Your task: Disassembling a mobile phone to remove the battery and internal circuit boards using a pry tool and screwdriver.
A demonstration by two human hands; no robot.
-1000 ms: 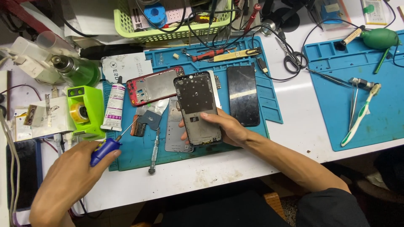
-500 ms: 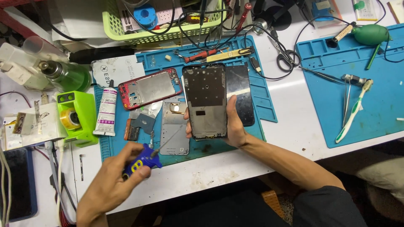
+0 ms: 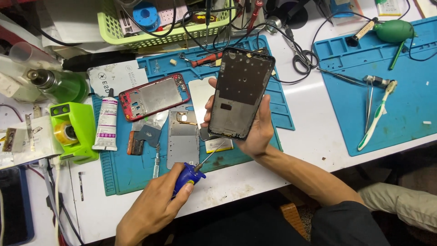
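Right hand is gripping a dark phone frame, lifted and tilted above the blue mat's near edge. Left hand is closing around a blue-handled screwdriver at the bench's front edge, tip pointing toward the frame's lower corner.

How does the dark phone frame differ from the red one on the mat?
The dark phone frame is lifted off the bench in the right hand; the red phone frame lies flat on the blue mat. Dark looks larger and stands nearly upright; red lies sideways. Both are bare, screenless shells.
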